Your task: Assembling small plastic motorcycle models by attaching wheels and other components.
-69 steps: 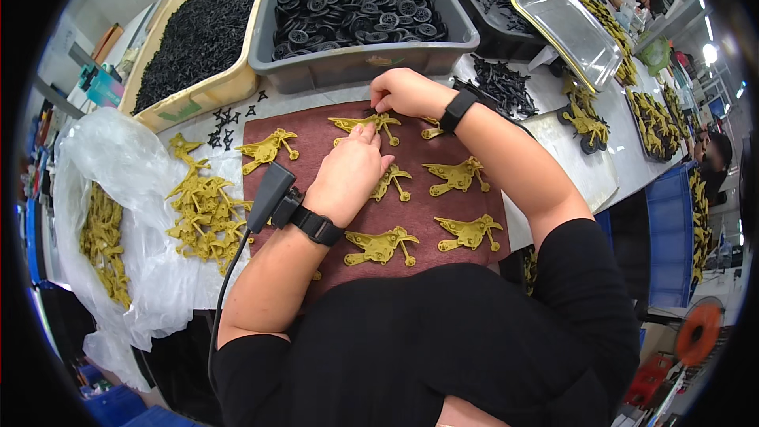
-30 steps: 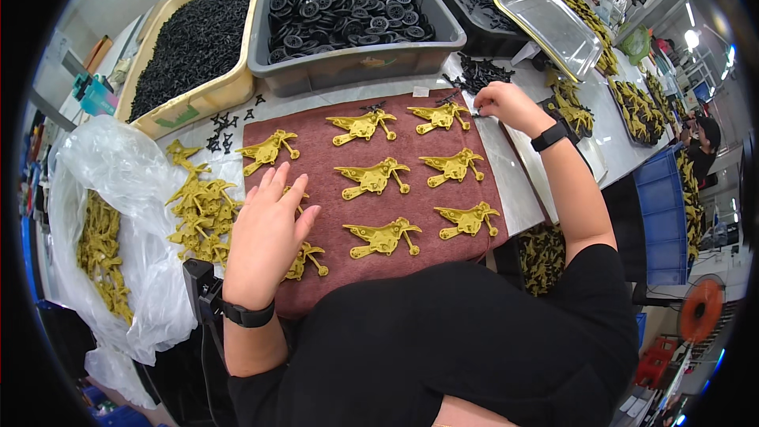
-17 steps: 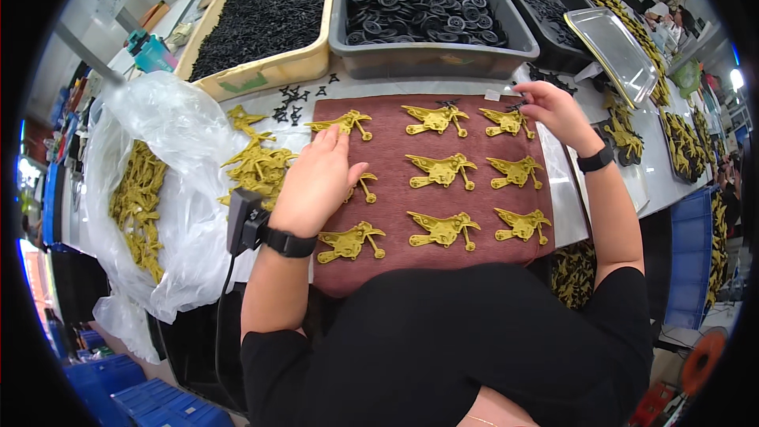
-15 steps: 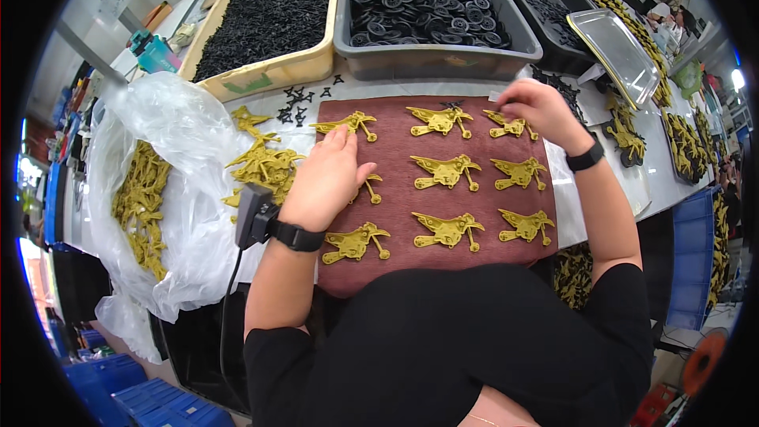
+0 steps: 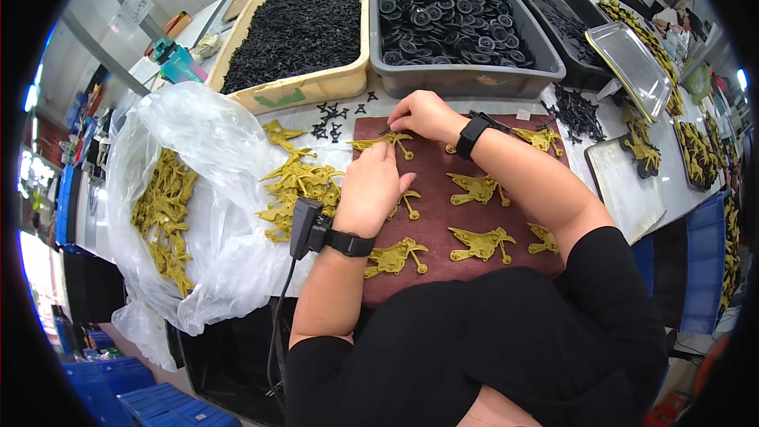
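Note:
On a reddish-brown mat [image 5: 433,217], several yellow plastic parts, shaped like birds with long beaks, lie in rows. My left hand [image 5: 370,194] is laid over the mat's left side, fingers stretched and thumb apart, fingertips at the far-left yellow part [image 5: 362,145]. Just beyond those fingertips, my right hand [image 5: 427,116] pinches a small dark piece [image 5: 385,131] at that part's far edge; its exact shape is mostly hidden. My right forearm crosses over the far middle yellow part and partly covers it. A black strap with a box and cable circles my left wrist.
Left of the mat are a heap of yellow parts [image 5: 300,187] and a clear plastic bag [image 5: 225,257] of more. Small black pieces lie loose [image 5: 328,120] and piled [image 5: 579,112]. Behind stand a cream bin [image 5: 336,87], a grey bin of black wheels [image 5: 466,81] and a black bin.
My right hand has moved left from the far right yellow part to the far-left one. My left hand stays at the far-left part. The whole view has shifted.

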Available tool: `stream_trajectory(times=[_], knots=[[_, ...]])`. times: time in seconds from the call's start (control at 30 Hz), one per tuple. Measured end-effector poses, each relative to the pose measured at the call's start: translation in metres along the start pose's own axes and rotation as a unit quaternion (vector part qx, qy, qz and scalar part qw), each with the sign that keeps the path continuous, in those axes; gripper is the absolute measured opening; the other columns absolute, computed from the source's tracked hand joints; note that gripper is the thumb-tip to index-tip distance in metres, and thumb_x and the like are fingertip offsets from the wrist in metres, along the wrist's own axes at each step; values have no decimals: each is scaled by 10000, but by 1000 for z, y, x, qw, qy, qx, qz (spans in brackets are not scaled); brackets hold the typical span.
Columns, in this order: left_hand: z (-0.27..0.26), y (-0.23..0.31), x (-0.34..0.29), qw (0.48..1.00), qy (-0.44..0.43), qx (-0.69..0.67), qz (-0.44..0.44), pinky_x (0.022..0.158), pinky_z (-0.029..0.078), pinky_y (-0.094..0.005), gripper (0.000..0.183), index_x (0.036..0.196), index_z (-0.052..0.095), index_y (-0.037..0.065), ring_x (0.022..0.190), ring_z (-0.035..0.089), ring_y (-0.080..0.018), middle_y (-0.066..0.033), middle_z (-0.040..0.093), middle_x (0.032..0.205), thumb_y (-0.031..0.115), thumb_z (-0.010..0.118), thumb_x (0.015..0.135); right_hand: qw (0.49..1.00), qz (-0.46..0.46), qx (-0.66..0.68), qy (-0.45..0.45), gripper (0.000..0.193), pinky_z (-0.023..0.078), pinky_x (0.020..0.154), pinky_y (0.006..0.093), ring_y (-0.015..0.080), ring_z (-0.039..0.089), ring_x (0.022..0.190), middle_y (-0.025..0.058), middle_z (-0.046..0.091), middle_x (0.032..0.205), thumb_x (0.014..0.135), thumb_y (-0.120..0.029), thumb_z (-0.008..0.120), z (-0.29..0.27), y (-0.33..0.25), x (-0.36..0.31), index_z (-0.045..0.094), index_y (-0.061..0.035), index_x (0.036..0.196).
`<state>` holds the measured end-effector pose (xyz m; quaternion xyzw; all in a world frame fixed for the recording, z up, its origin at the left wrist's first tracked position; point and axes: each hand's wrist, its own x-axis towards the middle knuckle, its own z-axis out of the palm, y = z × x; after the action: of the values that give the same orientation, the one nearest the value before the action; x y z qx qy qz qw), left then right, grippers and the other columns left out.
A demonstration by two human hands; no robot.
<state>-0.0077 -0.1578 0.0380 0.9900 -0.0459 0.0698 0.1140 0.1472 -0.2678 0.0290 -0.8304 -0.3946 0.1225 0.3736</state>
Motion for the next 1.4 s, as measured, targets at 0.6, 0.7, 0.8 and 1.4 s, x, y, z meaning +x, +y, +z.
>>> stream_trajectory(times=[0.6,0.7,0.8,1.4], knots=[[-1,-1,-1,1000,4,-6,7,839,464,-365,521,1153,536,-64,975,552,-289,-136,571,1052,262,686,776,993,104,-17,-46,127,505,683,340,257,648,731,149,675,784,769,-142,699,8,4,16,692,-32,833],[1,-2,-4,1000,18,-6,5,835,465,-365,505,1133,544,-67,967,554,-287,-138,571,1026,254,688,772,990,120,-14,-70,121,505,673,342,253,647,717,144,670,758,765,-138,695,8,-5,17,687,-32,824],[2,0,-1,1000,20,-3,4,821,466,-366,470,1092,561,-61,948,555,-284,-134,568,980,252,691,767,990,116,-30,-68,106,506,661,351,241,647,702,133,659,713,762,-132,687,8,-6,19,678,-32,798],[7,2,-3,999,37,23,15,821,474,-351,468,1088,568,-70,933,550,-277,-130,557,1023,254,685,772,973,128,-10,-190,169,477,640,298,168,616,706,83,674,747,797,-142,680,-16,-6,37,706,-38,928]])
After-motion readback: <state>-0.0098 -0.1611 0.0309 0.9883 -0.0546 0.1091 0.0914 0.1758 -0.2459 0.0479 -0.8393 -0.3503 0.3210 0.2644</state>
